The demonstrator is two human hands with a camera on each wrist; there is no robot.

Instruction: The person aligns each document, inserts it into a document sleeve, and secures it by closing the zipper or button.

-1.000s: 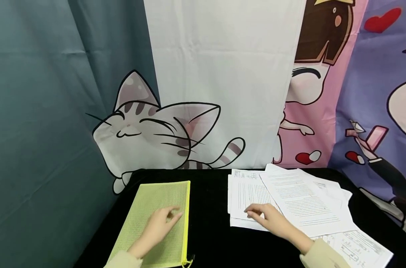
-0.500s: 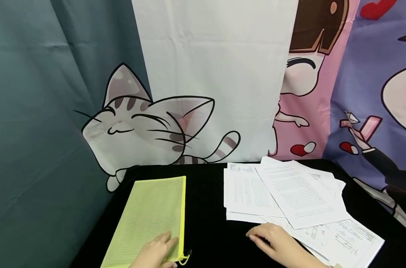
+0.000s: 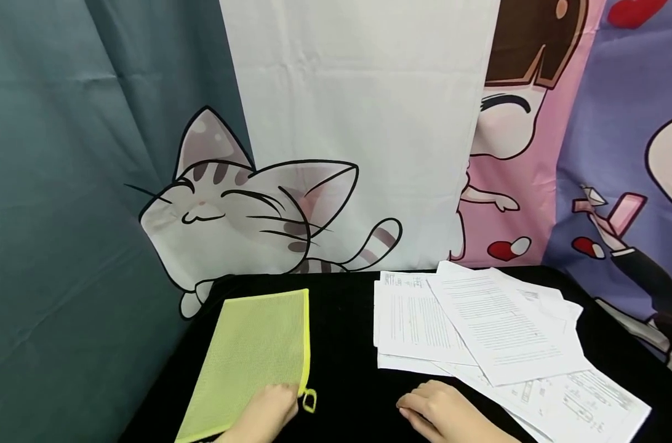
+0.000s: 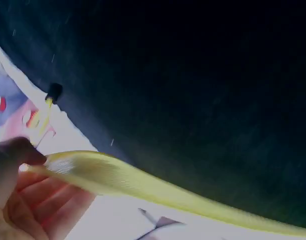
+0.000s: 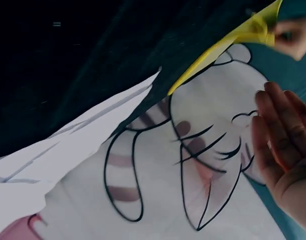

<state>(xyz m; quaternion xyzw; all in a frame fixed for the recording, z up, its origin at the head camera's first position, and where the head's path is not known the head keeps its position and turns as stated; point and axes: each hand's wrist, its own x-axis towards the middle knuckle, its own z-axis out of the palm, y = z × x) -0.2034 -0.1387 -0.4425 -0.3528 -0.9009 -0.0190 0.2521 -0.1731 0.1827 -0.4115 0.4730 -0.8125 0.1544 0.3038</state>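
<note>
Fingers [image 4: 55, 202] of the left hand [image 3: 266, 412] are pinching the near right corner of a yellow mesh pouch [image 3: 253, 344], the thumb pressing on one side and the rest spreading along the other. From where I am standing, the pouch is lying on the left part of a black cloth [image 3: 341, 344], its far edge pointing toward the backdrop [image 3: 369, 123] and its held end bowing in a soft curve. Just beside the knuckles, a yellow pull loop [image 3: 310, 401] is sticking out from the brighter right border.

Meanwhile the right hand [image 3: 441, 412] is holding nothing; its fingers are lying close together, loosely bent as seen from the head and fairly straight in the right wrist view. It is staying low, near the lower left of some printed sheets [image 3: 508, 332], though I cannot tell whether it is touching the cloth. Those sheets are sprawling over the right side, overlapping at odd angles, one slanted page lying on top; their print is too small for reading. Behind everything, the backdrop is hanging in teal, white, pink and purple, and a striped cartoon cat [image 3: 242, 215] is smiling across it.
</note>
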